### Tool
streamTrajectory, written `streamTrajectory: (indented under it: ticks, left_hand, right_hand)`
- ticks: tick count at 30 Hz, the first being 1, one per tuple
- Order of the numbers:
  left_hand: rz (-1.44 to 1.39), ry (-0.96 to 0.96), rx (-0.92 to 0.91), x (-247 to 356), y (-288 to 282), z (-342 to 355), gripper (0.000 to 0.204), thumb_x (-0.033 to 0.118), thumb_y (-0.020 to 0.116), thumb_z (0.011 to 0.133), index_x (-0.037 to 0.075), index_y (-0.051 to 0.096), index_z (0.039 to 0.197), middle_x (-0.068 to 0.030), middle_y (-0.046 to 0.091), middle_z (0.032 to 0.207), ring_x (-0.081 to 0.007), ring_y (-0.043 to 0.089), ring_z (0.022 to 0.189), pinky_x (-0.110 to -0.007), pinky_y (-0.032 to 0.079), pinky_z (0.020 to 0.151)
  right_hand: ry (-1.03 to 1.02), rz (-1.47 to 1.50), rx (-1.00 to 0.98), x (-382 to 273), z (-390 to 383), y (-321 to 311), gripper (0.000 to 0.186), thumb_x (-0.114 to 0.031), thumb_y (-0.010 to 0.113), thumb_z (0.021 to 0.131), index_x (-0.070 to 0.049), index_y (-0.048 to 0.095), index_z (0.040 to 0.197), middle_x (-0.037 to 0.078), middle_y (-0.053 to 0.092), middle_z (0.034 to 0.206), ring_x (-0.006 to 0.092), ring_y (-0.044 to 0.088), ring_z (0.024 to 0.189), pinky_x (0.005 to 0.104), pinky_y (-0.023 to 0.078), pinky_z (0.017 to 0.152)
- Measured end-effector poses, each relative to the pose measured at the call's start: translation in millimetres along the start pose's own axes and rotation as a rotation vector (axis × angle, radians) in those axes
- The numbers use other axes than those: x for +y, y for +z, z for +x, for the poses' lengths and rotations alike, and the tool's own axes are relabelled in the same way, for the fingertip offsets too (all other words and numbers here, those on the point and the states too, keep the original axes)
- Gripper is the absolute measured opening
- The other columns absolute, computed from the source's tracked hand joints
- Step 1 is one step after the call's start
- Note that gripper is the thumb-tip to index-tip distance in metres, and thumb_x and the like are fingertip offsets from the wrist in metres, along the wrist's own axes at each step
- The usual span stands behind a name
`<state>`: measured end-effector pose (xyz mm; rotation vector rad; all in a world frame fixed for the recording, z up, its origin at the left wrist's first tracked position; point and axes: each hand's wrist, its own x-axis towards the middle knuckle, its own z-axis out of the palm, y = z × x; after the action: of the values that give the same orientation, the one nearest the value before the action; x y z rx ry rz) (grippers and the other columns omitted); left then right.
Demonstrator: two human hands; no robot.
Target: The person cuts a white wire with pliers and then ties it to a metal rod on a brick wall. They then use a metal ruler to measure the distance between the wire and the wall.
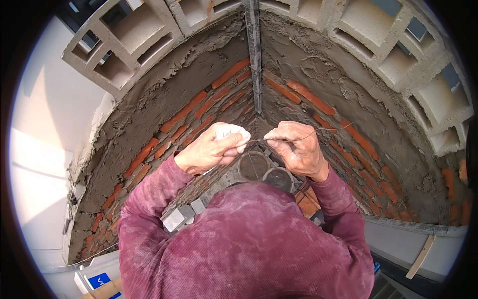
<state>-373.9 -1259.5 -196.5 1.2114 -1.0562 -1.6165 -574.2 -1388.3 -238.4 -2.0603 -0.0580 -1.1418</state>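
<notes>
A thin dark wire [326, 129] runs between my two hands in front of my chest, its free end curving off to the right. My left hand [217, 145] is closed, pinching the wire between thumb and fingertips. Close beside it, my right hand [299, 148] is curled, with the wire gripped at thumb and forefinger. A fine strand hangs down below the gap between the hands. Beneath them stand a round bucket [253, 166] and, partly hidden, a second round container [279, 179] with dark contents.
Brick walls [318, 97] partly coated in wet mortar meet at a corner. A grey mortar-smeared bar [254, 55] stands along that corner. Pale ventilation blocks [132, 35] top both walls. Grey blocks [180, 217] lie lower left; a wooden strip [420, 256] is lower right.
</notes>
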Motion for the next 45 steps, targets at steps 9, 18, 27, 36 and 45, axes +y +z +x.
streamTrajectory:
  ticks: [9,18,27,36,45]
  left_hand:
    - [1.073,0.844,0.494,-18,-19,-20,0.018,0.020,0.076,0.083,0.006,0.066,0.089,-0.0084,0.066,0.077,-0.0224,0.065,0.063,-0.033,0.049,0.053]
    - [-0.056,0.241,-0.026,-28,-44,-41,0.030,0.025,0.053,0.101,0.003,0.057,0.081,0.0036,0.045,0.066,-0.0065,0.039,0.055,-0.023,0.033,0.049]
    - [0.973,1.007,0.531,-38,-40,-37,0.017,0.021,0.070,0.089,0.005,0.064,0.088,-0.0033,0.062,0.074,-0.0165,0.060,0.058,-0.028,0.046,0.050]
    - [0.882,0.878,0.428,-21,-36,-53,0.021,0.019,0.064,0.092,0.006,0.061,0.075,-0.0027,0.055,0.061,-0.0162,0.054,0.049,-0.029,0.040,0.045]
    - [0.352,0.274,0.235,-11,-29,-59,0.022,0.022,0.062,0.096,0.003,0.064,0.086,-0.0016,0.061,0.072,-0.0074,0.055,0.054,-0.024,0.042,0.048]
  right_hand:
    - [0.642,0.374,0.031,-16,9,36,0.006,-0.006,0.062,0.094,0.000,0.064,0.094,-0.003,0.059,0.079,0.0015,0.049,0.068,0.0203,0.041,0.061]
    - [0.346,-0.028,-0.032,-32,18,55,0.007,0.000,0.066,0.089,0.003,0.068,0.095,0.005,0.066,0.086,0.0087,0.058,0.070,0.0233,0.045,0.063]
    - [0.527,0.077,0.034,-33,19,62,0.008,-0.001,0.063,0.090,0.006,0.066,0.092,0.006,0.065,0.093,0.0090,0.060,0.075,0.0235,0.047,0.067]
    - [0.386,0.079,0.025,-37,24,56,0.006,-0.004,0.069,0.088,0.000,0.068,0.093,0.004,0.066,0.076,0.0137,0.060,0.066,0.0273,0.048,0.063]
    - [0.338,0.006,-0.127,-42,37,39,0.006,0.000,0.062,0.087,0.002,0.067,0.089,0.004,0.063,0.070,0.0077,0.053,0.059,0.0256,0.040,0.053]
